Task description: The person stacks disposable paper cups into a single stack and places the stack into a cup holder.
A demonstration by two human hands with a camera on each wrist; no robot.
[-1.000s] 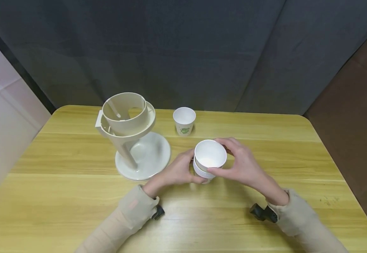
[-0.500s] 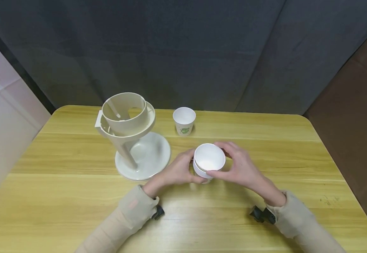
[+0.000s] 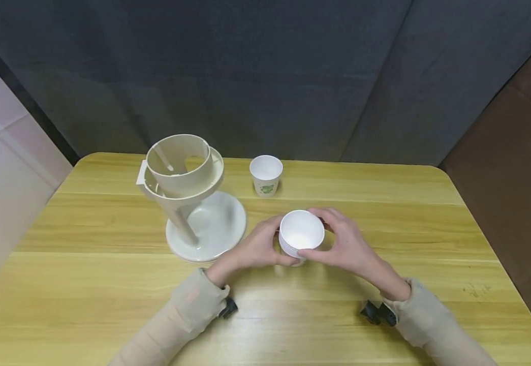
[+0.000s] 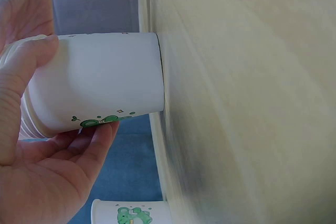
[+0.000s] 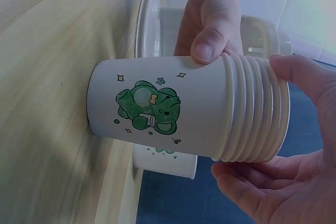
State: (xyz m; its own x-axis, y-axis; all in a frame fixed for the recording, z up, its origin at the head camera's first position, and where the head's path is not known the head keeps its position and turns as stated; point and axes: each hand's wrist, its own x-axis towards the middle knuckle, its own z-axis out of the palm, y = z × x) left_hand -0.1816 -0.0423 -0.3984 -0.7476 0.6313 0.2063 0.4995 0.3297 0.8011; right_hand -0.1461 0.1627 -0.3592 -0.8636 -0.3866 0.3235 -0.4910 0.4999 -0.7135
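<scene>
A stack of nested white paper cups (image 3: 302, 229) stands upright on the table, mouths up, with several rims close together in the right wrist view. A green bear print (image 5: 149, 106) decorates its side. My left hand (image 3: 257, 246) grips the stack's side, thumb in front and fingers behind. With thumb and fingers around the rims at the top, my right hand (image 3: 349, 241) holds the uppermost cup. Behind the stack, a single paper cup (image 3: 266, 178) with a green print stands by itself.
Left of the stack rises a cream plastic stand (image 3: 180, 185) with an open cylinder on a slanted post and a round white base (image 3: 224, 223). The wooden table (image 3: 110, 305) ends at a dark curtain (image 3: 265, 76) behind. Black wrist cameras (image 3: 377, 312) sit at both cuffs.
My right hand has moved down and slightly left, and the top cup has sunk deeper into the stack. The left hand has stayed in place around the lower cups.
</scene>
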